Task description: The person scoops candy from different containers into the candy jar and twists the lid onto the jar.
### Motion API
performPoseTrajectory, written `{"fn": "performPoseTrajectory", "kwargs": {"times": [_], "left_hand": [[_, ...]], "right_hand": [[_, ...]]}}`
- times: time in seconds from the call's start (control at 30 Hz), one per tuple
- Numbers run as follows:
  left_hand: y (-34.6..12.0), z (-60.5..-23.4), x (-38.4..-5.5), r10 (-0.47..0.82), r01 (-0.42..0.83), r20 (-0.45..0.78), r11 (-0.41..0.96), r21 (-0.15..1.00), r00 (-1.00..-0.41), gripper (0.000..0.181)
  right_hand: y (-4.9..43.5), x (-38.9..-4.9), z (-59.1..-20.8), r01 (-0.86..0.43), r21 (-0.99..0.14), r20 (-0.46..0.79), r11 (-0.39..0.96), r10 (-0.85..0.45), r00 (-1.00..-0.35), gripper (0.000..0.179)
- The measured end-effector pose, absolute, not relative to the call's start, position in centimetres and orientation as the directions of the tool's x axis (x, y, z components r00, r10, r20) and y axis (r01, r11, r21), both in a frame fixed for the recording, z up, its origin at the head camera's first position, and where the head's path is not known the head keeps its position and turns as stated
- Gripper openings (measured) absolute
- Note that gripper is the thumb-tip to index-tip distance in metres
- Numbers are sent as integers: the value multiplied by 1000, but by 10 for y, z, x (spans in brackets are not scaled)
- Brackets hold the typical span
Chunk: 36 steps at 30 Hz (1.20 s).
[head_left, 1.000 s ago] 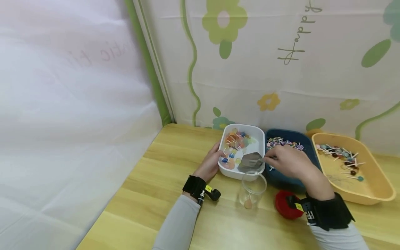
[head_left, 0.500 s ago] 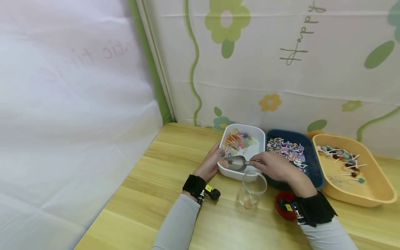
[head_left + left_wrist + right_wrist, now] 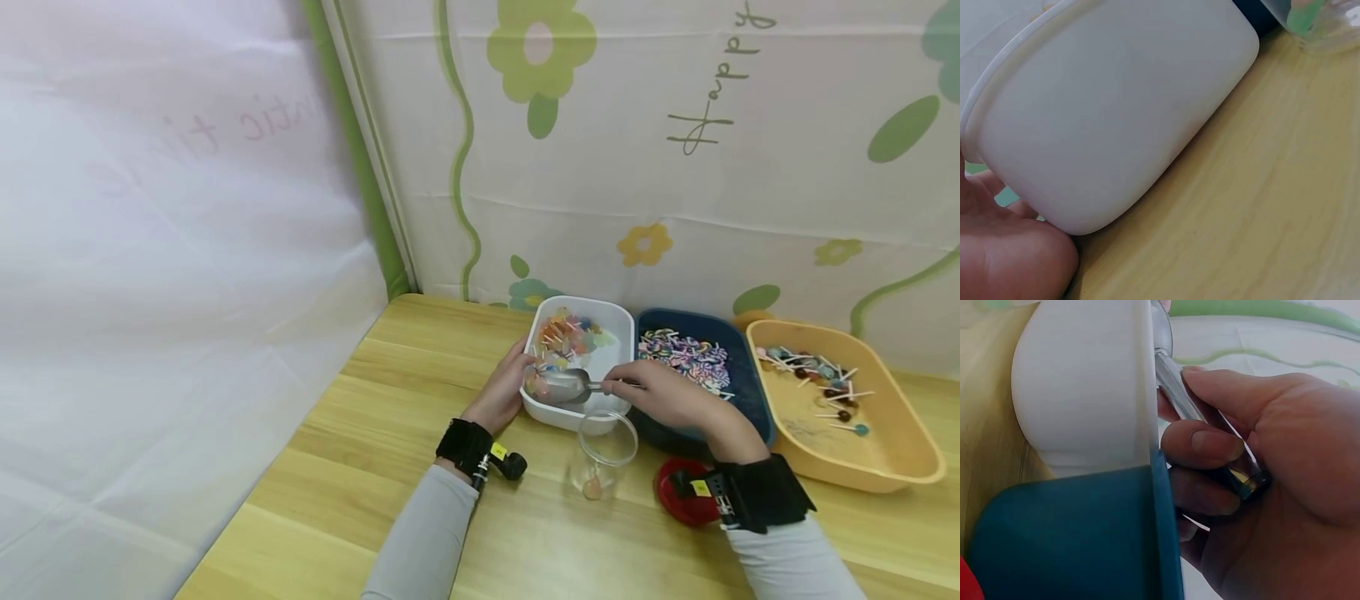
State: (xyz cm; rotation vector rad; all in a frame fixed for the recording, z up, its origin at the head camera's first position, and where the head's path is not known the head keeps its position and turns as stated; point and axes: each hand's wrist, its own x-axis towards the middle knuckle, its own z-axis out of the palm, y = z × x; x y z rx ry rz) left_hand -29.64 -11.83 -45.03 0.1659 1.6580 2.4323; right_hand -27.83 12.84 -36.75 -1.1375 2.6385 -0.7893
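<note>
Right of centre, the right hand (image 3: 667, 396) grips a scoop (image 3: 566, 387) in a white tub (image 3: 557, 414) of lollipops (image 3: 564, 335); the left hand (image 3: 497, 393) holds its edge. Farther right, a blue tub (image 3: 744, 372) and a yellow tub (image 3: 885, 450) hold more. Below: a clear cup (image 3: 607, 454) (contents blurry) and a half-hidden red thing (image 3: 678, 512).

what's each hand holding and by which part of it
The right hand grips the metal scoop by its handle; the left hand holds the white bin at its left side.
</note>
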Motion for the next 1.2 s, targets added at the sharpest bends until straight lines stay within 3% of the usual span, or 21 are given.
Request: {"fn": "performPoseTrajectory", "kwargs": {"times": [0.73, 1.2], "left_hand": [[-119, -450, -292, 214, -135, -68, -317, 939, -974, 49], [-119, -447, -293, 223, -109, -41, -301, 947, -974, 49]], "right_hand": [[140, -281, -369, -619, -571, 156, 539, -669, -727, 17], [146, -285, -367, -580, -603, 145, 547, -641, -754, 18]]}}
